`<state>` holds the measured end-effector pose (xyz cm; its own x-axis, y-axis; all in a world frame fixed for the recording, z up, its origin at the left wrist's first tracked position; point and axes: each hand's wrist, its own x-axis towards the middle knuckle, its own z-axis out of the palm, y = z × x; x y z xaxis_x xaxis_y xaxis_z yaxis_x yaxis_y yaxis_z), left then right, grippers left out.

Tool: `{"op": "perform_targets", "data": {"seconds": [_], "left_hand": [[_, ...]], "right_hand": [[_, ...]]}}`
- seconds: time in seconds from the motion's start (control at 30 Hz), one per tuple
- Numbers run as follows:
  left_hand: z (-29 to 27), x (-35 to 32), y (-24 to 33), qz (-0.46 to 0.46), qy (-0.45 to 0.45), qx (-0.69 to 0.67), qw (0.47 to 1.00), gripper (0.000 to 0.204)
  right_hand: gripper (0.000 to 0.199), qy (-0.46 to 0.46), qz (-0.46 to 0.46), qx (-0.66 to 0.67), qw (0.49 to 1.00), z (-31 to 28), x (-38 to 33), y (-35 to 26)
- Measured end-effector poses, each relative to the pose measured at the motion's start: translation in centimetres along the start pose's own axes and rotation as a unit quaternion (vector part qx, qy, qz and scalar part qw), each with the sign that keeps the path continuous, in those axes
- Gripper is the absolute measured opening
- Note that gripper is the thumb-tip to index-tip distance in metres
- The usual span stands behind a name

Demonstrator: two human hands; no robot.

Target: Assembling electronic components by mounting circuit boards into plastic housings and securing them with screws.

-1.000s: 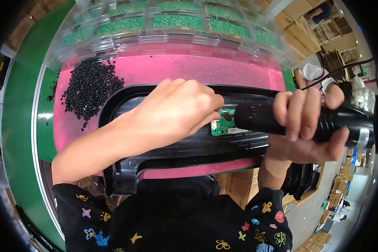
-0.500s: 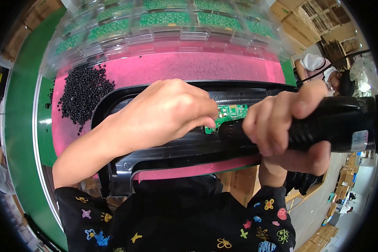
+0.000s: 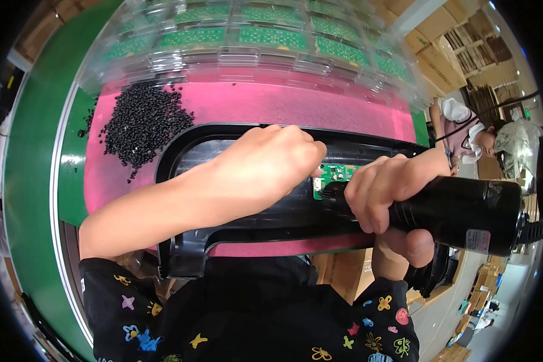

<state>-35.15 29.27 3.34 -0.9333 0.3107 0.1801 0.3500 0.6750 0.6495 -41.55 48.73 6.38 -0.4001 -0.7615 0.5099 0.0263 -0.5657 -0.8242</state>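
The black tool in the right hand has swung, work staying at the circuit board. The left hand curls (contents hidden).

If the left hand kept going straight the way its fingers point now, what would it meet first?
Most likely the green circuit board, whose near end shows right beside the left hand. Depth is unclear here, so the fingertips may already touch it.
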Motion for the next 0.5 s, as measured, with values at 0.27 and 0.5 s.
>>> {"op": "perform_targets", "data": {"seconds": [0.27,0.5], "left_hand": [[-0.4,-0.6,0.0,0.013,-0.004,0.012,1.000,0.013],[0.3,-0.5,-0.3,0.016,-0.033,0.078,0.996,0.014]], "right_hand": [[0.049,0.120,0.057,-0.102,0.986,1.8,0.8,0.7],[0.052,0.091,-0.045,-0.098,0.990,0.9,0.1,0.9]]}}
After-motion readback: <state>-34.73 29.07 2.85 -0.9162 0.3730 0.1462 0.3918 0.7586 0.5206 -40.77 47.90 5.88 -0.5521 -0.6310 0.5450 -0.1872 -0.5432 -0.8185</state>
